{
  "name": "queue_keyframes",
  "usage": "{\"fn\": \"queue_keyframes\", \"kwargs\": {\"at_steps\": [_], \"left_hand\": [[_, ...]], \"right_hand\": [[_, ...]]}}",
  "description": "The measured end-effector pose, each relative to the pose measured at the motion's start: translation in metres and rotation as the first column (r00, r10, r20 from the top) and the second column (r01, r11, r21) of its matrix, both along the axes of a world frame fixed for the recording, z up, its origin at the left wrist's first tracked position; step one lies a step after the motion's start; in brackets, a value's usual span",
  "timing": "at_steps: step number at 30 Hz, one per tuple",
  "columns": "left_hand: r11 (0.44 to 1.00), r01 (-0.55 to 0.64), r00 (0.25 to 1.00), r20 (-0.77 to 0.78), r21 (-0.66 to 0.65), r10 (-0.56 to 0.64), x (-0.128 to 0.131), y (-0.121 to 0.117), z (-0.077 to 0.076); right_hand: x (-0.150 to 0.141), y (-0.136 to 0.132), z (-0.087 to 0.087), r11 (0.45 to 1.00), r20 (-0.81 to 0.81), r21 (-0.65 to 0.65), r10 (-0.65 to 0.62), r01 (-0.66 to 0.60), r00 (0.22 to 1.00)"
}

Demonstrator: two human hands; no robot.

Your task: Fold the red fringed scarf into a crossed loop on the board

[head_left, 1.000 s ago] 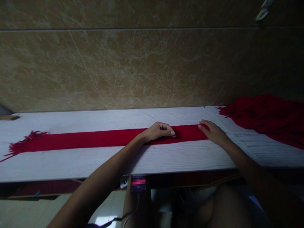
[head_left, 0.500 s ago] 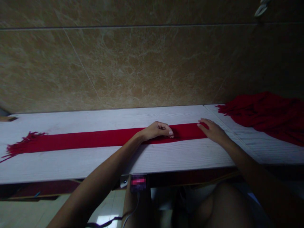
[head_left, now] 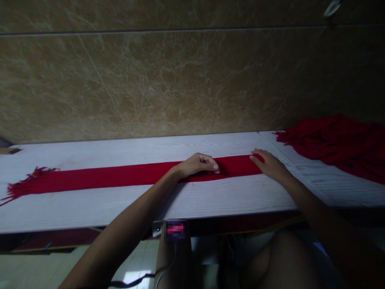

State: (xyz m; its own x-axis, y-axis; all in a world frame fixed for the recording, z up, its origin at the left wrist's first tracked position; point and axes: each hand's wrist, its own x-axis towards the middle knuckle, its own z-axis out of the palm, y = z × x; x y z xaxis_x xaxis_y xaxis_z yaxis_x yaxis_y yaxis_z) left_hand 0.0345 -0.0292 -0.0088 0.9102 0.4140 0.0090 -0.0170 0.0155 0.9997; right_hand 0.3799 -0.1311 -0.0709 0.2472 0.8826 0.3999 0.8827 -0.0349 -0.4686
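A red scarf (head_left: 105,178) lies folded into a long flat strip, its fringe spread at the left end. My left hand (head_left: 200,164) rests over the strip right of its middle, fingers curled in toward the thumb; the cloth beneath stays flat, and nothing shows in the fingers. At the strip's right end is my right hand (head_left: 269,164), open, with its thumb apart from the outstretched fingers and the fingertips on the cloth edge. The part of the scarf under both hands is hidden.
A second, rumpled red fringed cloth (head_left: 337,140) is heaped at the right on the white wood-grain table (head_left: 105,208). The tiled wall (head_left: 180,80) borders the table's back edge. A small wooden piece (head_left: 10,151) lies at far left. My legs and a cable are below the front edge.
The view has shifted very slightly. Both hands and the scarf keep the same places.
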Motion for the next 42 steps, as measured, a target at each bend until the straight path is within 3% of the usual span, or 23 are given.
{"fn": "queue_keyframes", "kwargs": {"at_steps": [18,33,42], "left_hand": [[0.999,0.037,0.999,0.026,-0.021,-0.037,0.0000,-0.0015,0.0010],[0.999,-0.034,0.999,0.009,0.005,0.034,0.0026,0.0032,-0.0043],[0.999,-0.008,1.000,0.028,-0.033,0.009,0.0027,0.0013,-0.0030]], "right_hand": [[0.0036,0.0014,-0.0038,1.000,0.026,0.003,-0.001,0.001,1.000],[0.0048,0.0018,-0.0039,1.000,0.031,-0.001,0.009,-0.009,0.999],[0.0035,0.0020,-0.0030,1.000,0.023,0.010,0.018,-0.018,1.000]]}}
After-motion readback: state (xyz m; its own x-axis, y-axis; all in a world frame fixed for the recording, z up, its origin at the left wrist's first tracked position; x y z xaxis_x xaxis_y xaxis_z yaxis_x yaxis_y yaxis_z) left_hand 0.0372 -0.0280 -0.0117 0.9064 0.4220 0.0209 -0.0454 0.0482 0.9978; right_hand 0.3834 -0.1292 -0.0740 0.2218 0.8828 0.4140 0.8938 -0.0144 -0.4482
